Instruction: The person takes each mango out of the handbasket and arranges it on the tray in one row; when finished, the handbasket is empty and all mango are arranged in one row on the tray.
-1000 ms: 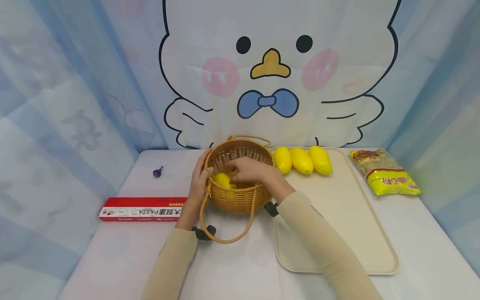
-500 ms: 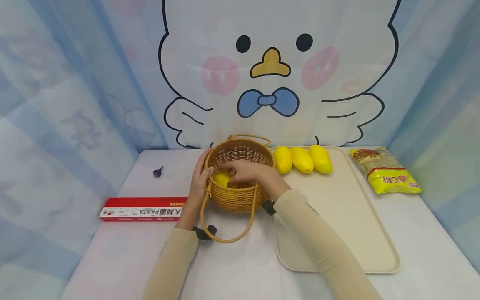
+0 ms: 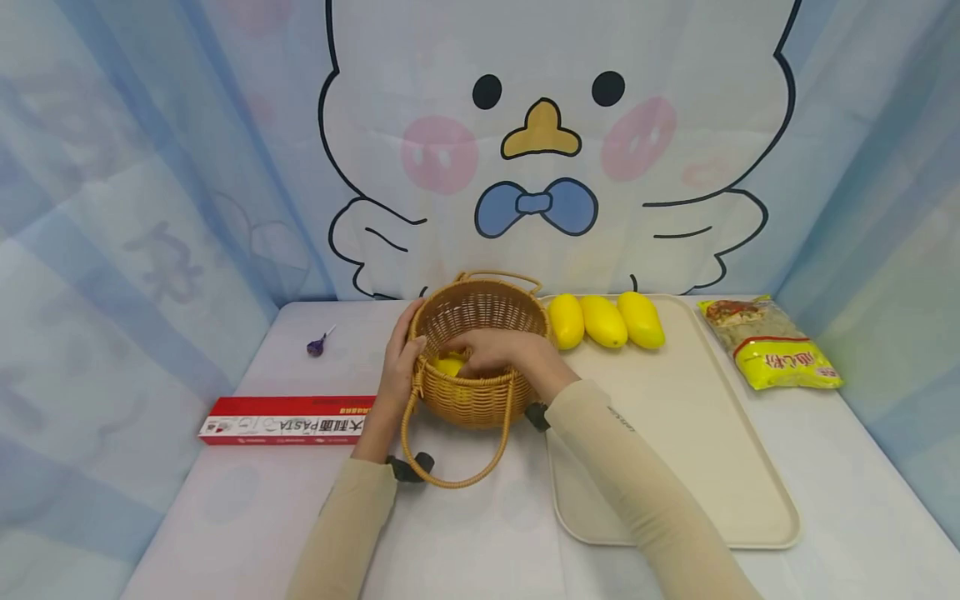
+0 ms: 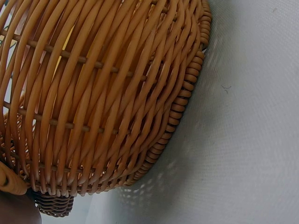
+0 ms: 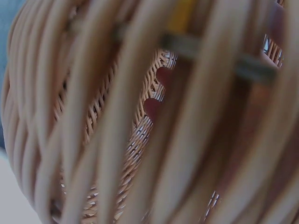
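Note:
My left hand [image 3: 400, 360] grips the left rim of a round wicker basket [image 3: 476, 403], thumb near the rim and fingers along the outside. Inside, a yellow mango [image 3: 450, 365] shows partly, low at the left front. My right hand [image 3: 498, 350] reaches over the rim into the basket, right beside the mango; its fingers are mostly hidden, and I cannot tell whether they hold the fruit. In the right wrist view, two fingertips [image 5: 152, 108] show through the weave. The left wrist view shows the basket's side [image 4: 93, 102] close up.
Three mangoes [image 3: 603, 322] lie in a row at the back of a beige tray [image 3: 667, 450]. A yellow food bag [image 3: 780, 346] lies right of it. At left are a red pasta box [image 3: 288, 419] and a purple lollipop [image 3: 317, 345]. The basket's front handle [image 3: 456, 483] hangs forward.
My right hand has sunk deeper into the basket, and the mango inside shows a little lower and less of it. The left hand stays on the rim.

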Action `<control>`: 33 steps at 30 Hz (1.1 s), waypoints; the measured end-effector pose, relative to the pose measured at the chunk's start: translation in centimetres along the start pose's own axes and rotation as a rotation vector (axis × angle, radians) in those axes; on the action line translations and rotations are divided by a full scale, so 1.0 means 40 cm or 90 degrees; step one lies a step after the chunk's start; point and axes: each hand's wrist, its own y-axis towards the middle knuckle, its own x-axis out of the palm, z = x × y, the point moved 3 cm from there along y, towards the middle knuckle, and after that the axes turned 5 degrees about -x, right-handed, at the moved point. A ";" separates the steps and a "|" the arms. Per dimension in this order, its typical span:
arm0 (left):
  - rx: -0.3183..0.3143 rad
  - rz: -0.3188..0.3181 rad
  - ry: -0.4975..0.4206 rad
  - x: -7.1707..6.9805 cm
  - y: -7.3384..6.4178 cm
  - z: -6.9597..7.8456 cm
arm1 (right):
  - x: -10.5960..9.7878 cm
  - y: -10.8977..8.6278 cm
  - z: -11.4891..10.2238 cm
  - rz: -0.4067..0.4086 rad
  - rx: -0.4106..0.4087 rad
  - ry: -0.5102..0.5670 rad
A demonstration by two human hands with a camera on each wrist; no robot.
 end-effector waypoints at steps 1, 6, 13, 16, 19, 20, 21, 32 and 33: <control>-0.003 0.000 -0.002 0.001 -0.002 0.007 | 0.000 0.000 -0.001 -0.003 -0.003 0.005; -0.015 -0.011 -0.004 0.003 -0.020 0.057 | 0.006 0.001 -0.008 -0.037 -0.036 0.027; -0.012 -0.014 -0.009 0.006 -0.021 0.066 | 0.004 -0.002 -0.015 -0.044 -0.051 0.024; -0.010 -0.009 -0.014 0.003 -0.011 0.035 | 0.003 -0.002 -0.016 -0.039 -0.045 0.032; -0.002 -0.001 -0.005 0.001 -0.003 0.005 | 0.002 0.000 -0.015 -0.033 -0.043 0.032; 0.002 0.002 -0.002 0.001 -0.001 -0.001 | 0.003 0.000 -0.014 -0.034 -0.044 0.031; 0.006 0.004 0.000 0.001 0.000 -0.005 | 0.003 0.001 -0.014 -0.034 -0.048 0.027; 0.012 0.009 0.009 0.001 0.001 -0.008 | 0.003 0.000 -0.004 -0.024 -0.044 0.002; 0.011 0.010 0.008 0.001 0.001 -0.008 | 0.004 0.001 -0.004 -0.024 -0.044 -0.003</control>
